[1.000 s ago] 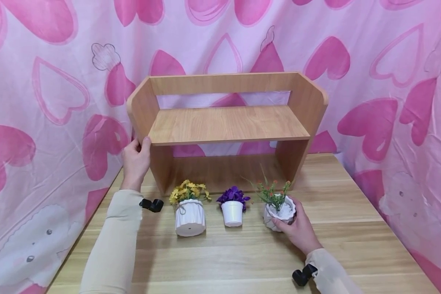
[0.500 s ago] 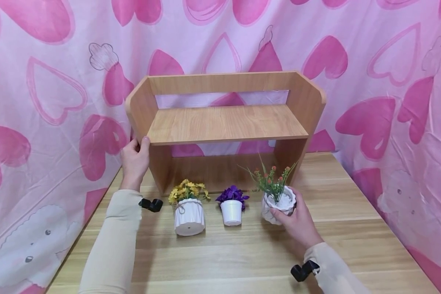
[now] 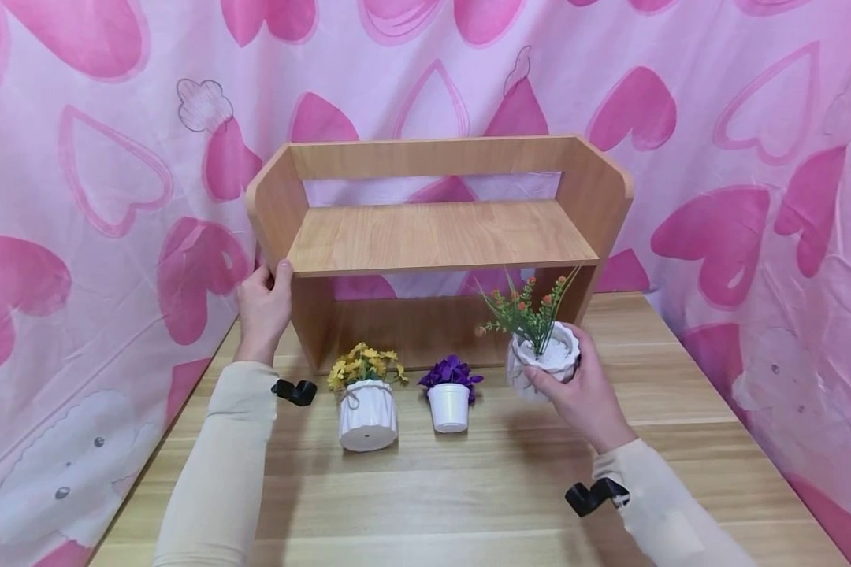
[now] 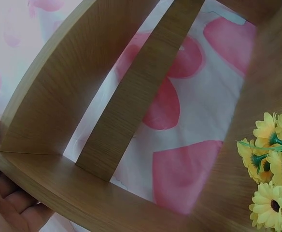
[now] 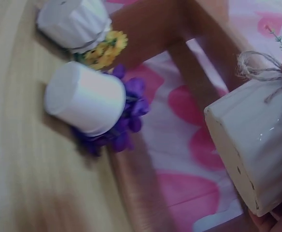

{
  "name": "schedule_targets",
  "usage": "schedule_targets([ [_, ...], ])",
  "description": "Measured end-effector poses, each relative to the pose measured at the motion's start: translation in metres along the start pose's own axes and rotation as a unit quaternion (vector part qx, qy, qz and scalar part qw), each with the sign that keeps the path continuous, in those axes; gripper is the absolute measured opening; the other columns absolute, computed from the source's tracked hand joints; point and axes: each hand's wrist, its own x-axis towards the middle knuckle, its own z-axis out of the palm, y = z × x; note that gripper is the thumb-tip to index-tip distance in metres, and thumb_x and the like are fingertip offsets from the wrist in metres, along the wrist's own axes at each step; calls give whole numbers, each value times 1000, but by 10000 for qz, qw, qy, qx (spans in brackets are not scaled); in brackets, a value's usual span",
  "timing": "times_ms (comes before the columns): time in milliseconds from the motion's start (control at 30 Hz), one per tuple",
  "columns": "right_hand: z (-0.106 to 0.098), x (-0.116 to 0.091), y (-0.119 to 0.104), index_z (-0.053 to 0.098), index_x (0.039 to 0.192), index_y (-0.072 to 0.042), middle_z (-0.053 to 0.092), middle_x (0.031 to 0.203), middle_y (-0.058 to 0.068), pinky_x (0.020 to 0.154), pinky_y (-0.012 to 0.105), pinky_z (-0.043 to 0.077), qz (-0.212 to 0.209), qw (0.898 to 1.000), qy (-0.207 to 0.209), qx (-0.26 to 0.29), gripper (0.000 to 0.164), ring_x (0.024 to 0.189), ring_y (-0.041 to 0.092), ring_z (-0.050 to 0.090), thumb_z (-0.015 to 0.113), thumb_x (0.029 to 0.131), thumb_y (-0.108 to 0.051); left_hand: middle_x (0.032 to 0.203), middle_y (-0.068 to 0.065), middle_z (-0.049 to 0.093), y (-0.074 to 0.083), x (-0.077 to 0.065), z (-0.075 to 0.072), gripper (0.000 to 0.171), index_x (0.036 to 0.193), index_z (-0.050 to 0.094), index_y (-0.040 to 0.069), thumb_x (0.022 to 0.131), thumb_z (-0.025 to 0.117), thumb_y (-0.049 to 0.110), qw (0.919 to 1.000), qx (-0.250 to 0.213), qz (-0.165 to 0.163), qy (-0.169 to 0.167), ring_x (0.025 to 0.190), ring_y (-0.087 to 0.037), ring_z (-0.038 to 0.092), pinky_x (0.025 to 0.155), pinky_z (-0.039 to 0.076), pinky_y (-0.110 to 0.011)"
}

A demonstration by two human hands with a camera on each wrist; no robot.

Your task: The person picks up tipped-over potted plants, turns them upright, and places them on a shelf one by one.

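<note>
- White orange-flowered pot [image 3: 522,364], head view: above the worktop [image 3: 425,504], fingers of right hand [image 3: 592,394] grasping it, those of left hand [image 3: 264,311] clasping the wooden shelf [image 3: 440,236].
- Left wrist: yellow flowers [image 4: 271,200] near the shelf.
- Right wrist, blurred: purple-flowered pot [image 5: 88,101] apparently on its side.

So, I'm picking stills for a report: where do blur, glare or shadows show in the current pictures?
Head view: fairly sharp, with a soft shadow on the table beside the left sleeve; left wrist view: shelf dim, curtain pale and hazy at upper left; right wrist view: soft blur throughout, small glints on the held pot.
</note>
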Motion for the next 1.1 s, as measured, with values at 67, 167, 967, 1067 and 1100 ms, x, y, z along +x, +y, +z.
schedule_targets([
  [67,-3,5,-7,36,158,-1,55,148,23,98,4,44,-104,9999,1,7,80,120,2,55,82,94,-10,143,-21,69,0,0,1,54,138,72,2,109,54,45,10000,2,84,43,130,-32,66,118,49,-48],
  [167,-8,12,-18,36,159,1,54,147,24,97,4,45,-176,9998,13,64,79,120,4,55,81,95,-10,139,-23,71,-2,1,3,53,135,72,1,109,53,44,9999,46,122,56,125,-31,67,115,51,-45],
  [967,-33,73,-69,37,162,-6,54,148,11,105,15,48,-272,9963,789,200,82,129,13,55,83,95,-19,135,-24,72,-9,4,7,53,126,73,-4,109,52,42,9995,53,245,206,123,-32,65,114,47,-46],
  [1067,-36,80,-73,37,162,-8,54,148,9,108,19,48,-241,9961,826,189,82,129,13,54,83,95,-22,139,-24,71,-9,4,6,54,131,72,-3,109,51,42,9996,10,229,175,127,-33,65,117,47,-47],
  [1100,-37,83,-74,37,162,-9,54,148,8,108,20,48,-226,9962,831,140,82,129,12,54,83,95,-23,139,-24,70,-8,3,6,55,132,72,-3,109,51,42,9996,-6,230,169,128,-34,65,117,47,-48],
])
